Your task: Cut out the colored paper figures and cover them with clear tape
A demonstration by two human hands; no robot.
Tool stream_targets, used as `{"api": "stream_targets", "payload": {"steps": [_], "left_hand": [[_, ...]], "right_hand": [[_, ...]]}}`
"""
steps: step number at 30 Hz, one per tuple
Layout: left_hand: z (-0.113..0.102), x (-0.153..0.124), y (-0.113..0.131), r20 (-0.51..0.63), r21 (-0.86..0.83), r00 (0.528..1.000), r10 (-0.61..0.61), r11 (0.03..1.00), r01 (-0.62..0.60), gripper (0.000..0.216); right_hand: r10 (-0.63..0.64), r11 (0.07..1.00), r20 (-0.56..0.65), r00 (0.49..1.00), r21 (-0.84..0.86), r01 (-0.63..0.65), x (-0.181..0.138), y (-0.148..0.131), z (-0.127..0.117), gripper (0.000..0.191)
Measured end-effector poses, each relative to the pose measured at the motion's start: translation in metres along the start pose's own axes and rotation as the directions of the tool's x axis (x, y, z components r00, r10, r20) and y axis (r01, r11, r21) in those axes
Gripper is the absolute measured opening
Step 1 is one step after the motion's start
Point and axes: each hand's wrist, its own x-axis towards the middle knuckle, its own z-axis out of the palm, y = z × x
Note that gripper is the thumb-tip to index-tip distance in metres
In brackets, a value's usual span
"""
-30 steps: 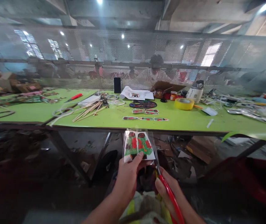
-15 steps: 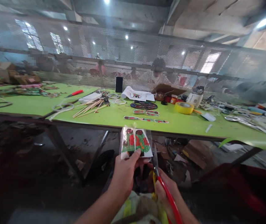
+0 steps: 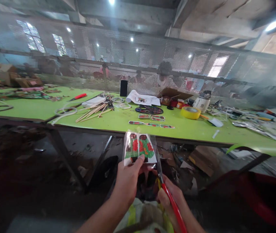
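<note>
Your right hand (image 3: 170, 198) has pushed the red-handled scissors (image 3: 166, 191) further up since a second ago. Their blades now stand against the right edge of the clear-laminated sheet printed with green and red figures (image 3: 139, 149). Your left hand (image 3: 128, 178) is closed on that sheet's lower edge, thumb on the front. It holds the sheet upright over your lap, just short of the near rim of the bright green table (image 3: 196, 129). Your right hand is wrapped around the scissors' handles.

At the far side of the table an open brown cardboard box (image 3: 174, 92) lies tilted, and what is inside it cannot be made out. Small round jars (image 3: 179, 103) stand just beside it, their contents too small to tell. A white bottle with a black lid (image 3: 202, 100) stands near the yellow tape roll (image 3: 190, 112). Loose bamboo sticks (image 3: 93, 113) lie to the left.
</note>
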Motion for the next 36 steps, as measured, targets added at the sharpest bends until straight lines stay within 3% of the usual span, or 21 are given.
{"api": "stream_targets", "payload": {"steps": [3,11,21,28,32,36], "left_hand": [[0.000,0.001,0.000,-0.014,-0.017,1.000,0.009,1.000,-0.010,0.019],[-0.002,0.001,-0.001,-0.006,-0.020,0.999,0.031,0.999,-0.032,0.018],[-0.001,0.001,0.001,-0.041,-0.004,0.999,0.003,1.000,-0.003,0.019],[-0.002,0.001,0.001,-0.041,0.011,0.999,0.002,1.000,-0.001,0.020],[-0.005,0.001,0.000,-0.023,0.036,1.000,0.016,0.999,-0.015,0.019],[-0.006,0.000,-0.001,-0.029,0.067,1.000,0.012,0.998,-0.010,0.019]], "right_hand": [[0.073,0.996,0.014,0.997,0.051,-0.074,0.001,-0.005,-0.002,0.061],[0.097,0.994,0.044,0.994,0.054,-0.100,0.003,-0.011,-0.006,0.060],[0.177,0.974,0.086,0.980,0.128,-0.187,0.007,0.006,-0.006,0.055],[0.151,0.987,0.101,0.983,0.031,-0.155,0.006,0.016,-0.006,0.065],[0.062,0.997,0.075,0.995,-0.042,-0.059,-0.001,0.015,-0.003,0.075],[-0.039,0.993,0.061,0.997,-0.105,0.045,-0.008,0.006,0.001,0.072]]}}
